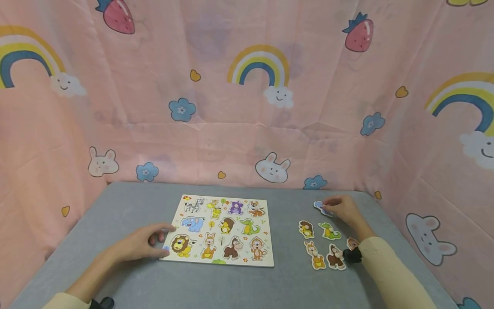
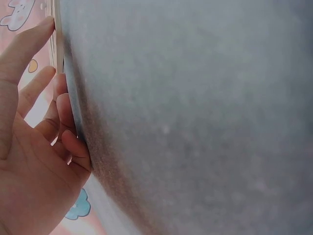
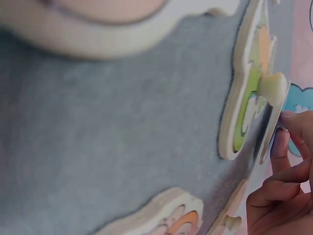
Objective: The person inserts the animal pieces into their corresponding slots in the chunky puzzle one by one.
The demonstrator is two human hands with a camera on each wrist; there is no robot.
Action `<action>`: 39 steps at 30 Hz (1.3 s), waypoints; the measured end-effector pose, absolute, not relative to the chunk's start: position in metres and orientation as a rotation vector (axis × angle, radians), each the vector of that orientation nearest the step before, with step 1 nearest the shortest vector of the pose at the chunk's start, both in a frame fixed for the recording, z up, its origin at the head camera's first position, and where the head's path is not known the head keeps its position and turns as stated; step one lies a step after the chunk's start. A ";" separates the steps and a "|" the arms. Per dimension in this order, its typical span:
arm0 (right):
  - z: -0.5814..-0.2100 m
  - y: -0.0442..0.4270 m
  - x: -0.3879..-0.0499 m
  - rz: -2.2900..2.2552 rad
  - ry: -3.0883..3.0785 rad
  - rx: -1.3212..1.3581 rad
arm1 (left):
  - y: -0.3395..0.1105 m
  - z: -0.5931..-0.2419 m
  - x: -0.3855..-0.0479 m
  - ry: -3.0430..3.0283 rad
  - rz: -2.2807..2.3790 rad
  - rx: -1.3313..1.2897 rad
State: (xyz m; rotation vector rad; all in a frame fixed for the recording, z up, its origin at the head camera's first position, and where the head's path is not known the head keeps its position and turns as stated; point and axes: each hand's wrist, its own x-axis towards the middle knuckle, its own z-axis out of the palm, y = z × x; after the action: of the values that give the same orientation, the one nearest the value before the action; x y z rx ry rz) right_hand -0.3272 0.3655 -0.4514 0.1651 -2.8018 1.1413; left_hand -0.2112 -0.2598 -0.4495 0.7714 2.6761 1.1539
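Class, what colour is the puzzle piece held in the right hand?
The piece is blue with a pale border, best seen in the head view.

Puzzle pcs [image 3: 250,90] = wood w/ smooth edges; tabletop [image 1: 285,231] matt, backdrop [image 1: 231,133] creased cloth.

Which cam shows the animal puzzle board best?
Head: the animal puzzle board shows nearly its whole printed face; the left hand covers little of it. Left wrist: just a sliver of edge. Right wrist: none discernible.
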 end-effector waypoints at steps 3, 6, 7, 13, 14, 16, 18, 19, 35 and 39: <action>-0.450 0.365 -0.327 1.159 -2.804 0.170 | -0.260 -0.449 -0.211 2.672 1.157 0.771; -0.450 0.366 -0.327 1.171 -2.812 0.166 | -0.260 -0.449 -0.211 2.667 1.161 0.767; -0.449 0.366 -0.327 1.173 -2.815 0.164 | -0.260 -0.449 -0.211 2.666 1.160 0.765; -0.447 0.363 -0.328 1.177 -2.827 0.165 | -0.261 -0.451 -0.212 2.664 1.161 0.764; -0.446 0.362 -0.328 1.175 -2.828 0.166 | -0.261 -0.451 -0.212 2.663 1.164 0.766; -0.444 0.360 -0.328 1.176 -2.823 0.188 | -0.262 -0.452 -0.212 2.661 1.168 0.767; -0.442 0.357 -0.327 1.172 -2.808 0.228 | -0.262 -0.452 -0.213 2.661 1.169 0.767; -0.440 0.355 -0.326 1.165 -2.801 0.254 | -0.262 -0.452 -0.213 2.663 1.165 0.765; -0.410 0.333 -0.325 1.189 -2.786 0.566 | -0.261 -0.449 -0.211 2.673 1.149 0.778; -0.401 0.326 -0.323 1.204 -2.808 0.610 | -0.261 -0.449 -0.212 2.669 1.159 0.783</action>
State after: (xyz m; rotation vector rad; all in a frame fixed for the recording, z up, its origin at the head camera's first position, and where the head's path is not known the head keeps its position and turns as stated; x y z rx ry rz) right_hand -0.3226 0.3258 -0.4007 0.6098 -2.8080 1.2044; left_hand -0.2115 -0.2605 -0.4489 0.7834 2.6686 1.1589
